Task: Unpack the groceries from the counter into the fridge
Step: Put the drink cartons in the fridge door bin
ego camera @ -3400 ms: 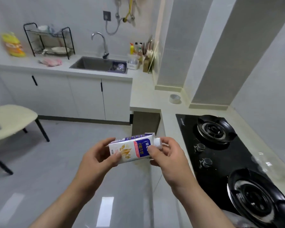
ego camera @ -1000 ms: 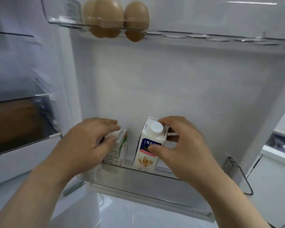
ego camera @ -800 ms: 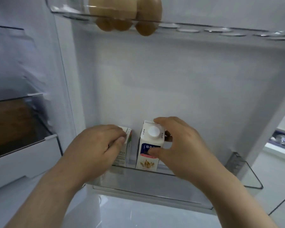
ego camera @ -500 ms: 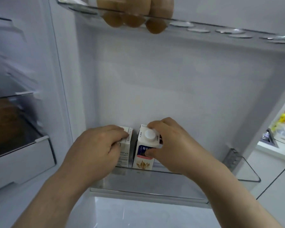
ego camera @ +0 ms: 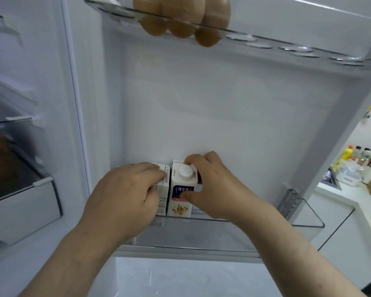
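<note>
Milk carton is already standing in the door shelf, unreleased: right grip clasping it, left grip clasping the neighbouring carton.

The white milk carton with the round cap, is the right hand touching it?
Touching. The head view shows the right hand gripping the white milk carton: thumb on its blue label, fingers curled over its top.

White carton with navy band, golden grain motif, white cap; brown eggs; neighbouring carton seemingly white.
</note>
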